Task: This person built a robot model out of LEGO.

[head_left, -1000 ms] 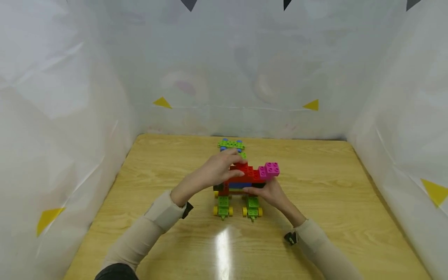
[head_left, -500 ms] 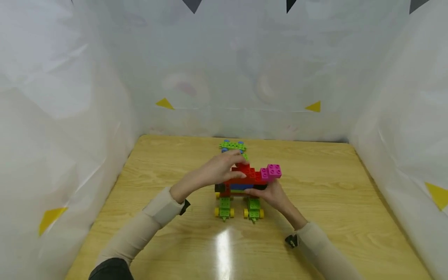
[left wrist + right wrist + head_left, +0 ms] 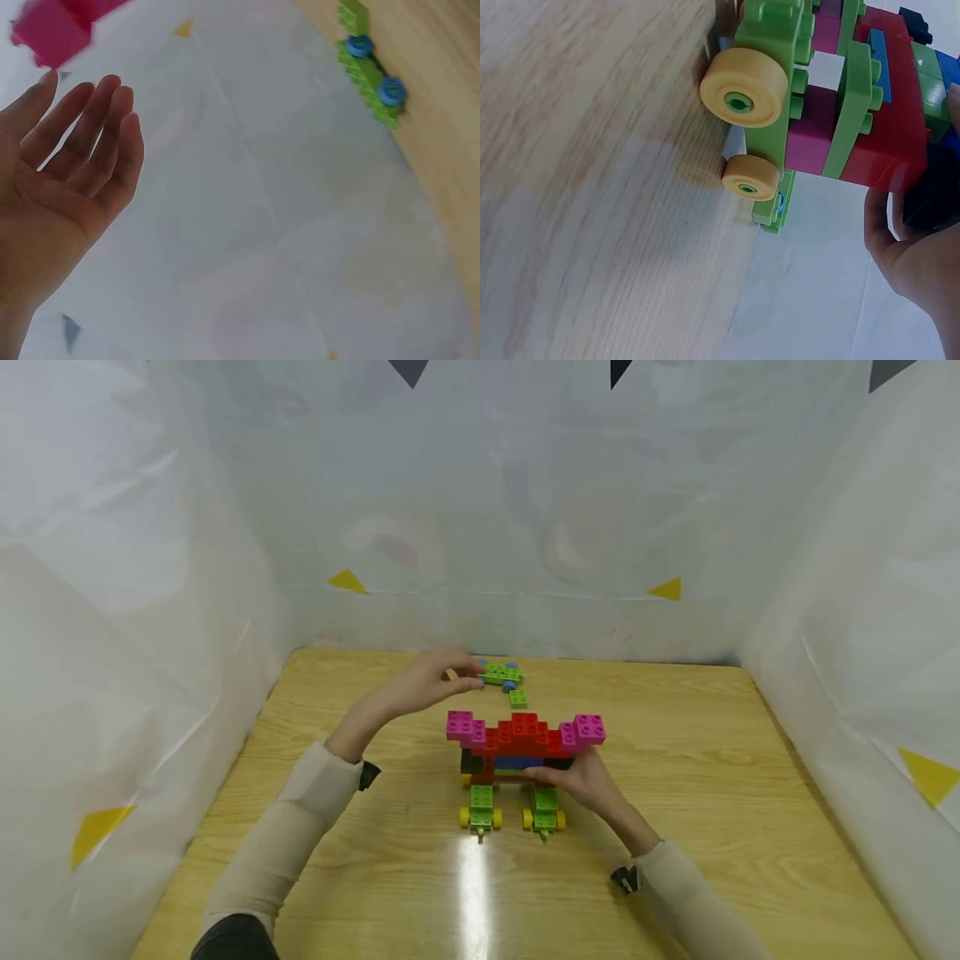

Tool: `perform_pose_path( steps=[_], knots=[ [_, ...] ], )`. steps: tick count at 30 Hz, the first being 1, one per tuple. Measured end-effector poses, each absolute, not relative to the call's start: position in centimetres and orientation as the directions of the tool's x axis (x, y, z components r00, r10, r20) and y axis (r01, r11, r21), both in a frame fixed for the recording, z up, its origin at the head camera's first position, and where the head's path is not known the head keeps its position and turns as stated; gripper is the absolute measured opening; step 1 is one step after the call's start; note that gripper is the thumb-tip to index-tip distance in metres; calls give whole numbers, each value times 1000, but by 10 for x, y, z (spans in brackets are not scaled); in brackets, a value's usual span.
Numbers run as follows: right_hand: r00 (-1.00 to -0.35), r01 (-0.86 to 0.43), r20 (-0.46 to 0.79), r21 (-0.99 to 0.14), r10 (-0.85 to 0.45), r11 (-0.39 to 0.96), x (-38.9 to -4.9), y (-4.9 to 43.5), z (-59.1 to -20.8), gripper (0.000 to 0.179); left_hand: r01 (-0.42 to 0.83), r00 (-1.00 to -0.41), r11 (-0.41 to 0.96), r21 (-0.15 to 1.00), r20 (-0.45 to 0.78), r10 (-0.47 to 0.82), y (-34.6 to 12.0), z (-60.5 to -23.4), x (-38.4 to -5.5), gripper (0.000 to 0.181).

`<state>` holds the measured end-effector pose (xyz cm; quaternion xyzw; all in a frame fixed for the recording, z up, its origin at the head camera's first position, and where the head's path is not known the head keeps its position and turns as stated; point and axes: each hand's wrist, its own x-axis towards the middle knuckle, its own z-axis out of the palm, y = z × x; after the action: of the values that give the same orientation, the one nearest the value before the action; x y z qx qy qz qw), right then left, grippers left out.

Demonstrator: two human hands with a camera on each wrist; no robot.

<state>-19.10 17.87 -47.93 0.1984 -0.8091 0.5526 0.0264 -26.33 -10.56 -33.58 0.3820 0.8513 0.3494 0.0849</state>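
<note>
A toy-brick vehicle (image 3: 521, 739) stands in the middle of the table on green wheeled bases with yellow wheels (image 3: 744, 87). Stepped red bricks top it, flanked by pink bricks on the left (image 3: 460, 725) and right (image 3: 588, 729). My right hand (image 3: 588, 781) grips its right side below the pink bricks, thumb across the front; some fingers are hidden behind it. My left hand (image 3: 423, 683), up and to the left, holds nothing; its fingers are gently bent in the left wrist view. Near its fingertips in the head view lies a green wheeled base (image 3: 501, 674) with blue wheels.
A small green brick (image 3: 518, 698) lies between the vehicle and the blue-wheeled base. The wooden table (image 3: 712, 793) has white sheeting (image 3: 480, 510) around its back and sides.
My left hand has let go of the vehicle's top and moved back and left, uncovering the red steps and left pink bricks. The right hand keeps its grip in place.
</note>
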Motion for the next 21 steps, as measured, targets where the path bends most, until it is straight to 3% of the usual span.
perform_pose_path(
  steps=[4, 9, 15, 21],
  knots=[
    [-924, -338, 254, -891, -286, 304, -190, 180, -480, 61, 573, -734, 503, 647, 132, 666, -108, -366, -289, 25],
    [-929, -316, 227, -898, -293, 306, -186, 179, -477, 57, 507, -786, 604, 615, 42, 617, -99, -420, -316, 26],
    [-923, -324, 234, -901, -306, 289, -173, 174, -454, 54, 514, -780, 614, 599, 29, 625, -81, -458, -331, 30],
    [-924, -314, 214, -897, -316, 312, -169, 172, -443, 55, 530, -783, 623, 575, 50, 620, -73, -472, -336, 33]
  ],
)
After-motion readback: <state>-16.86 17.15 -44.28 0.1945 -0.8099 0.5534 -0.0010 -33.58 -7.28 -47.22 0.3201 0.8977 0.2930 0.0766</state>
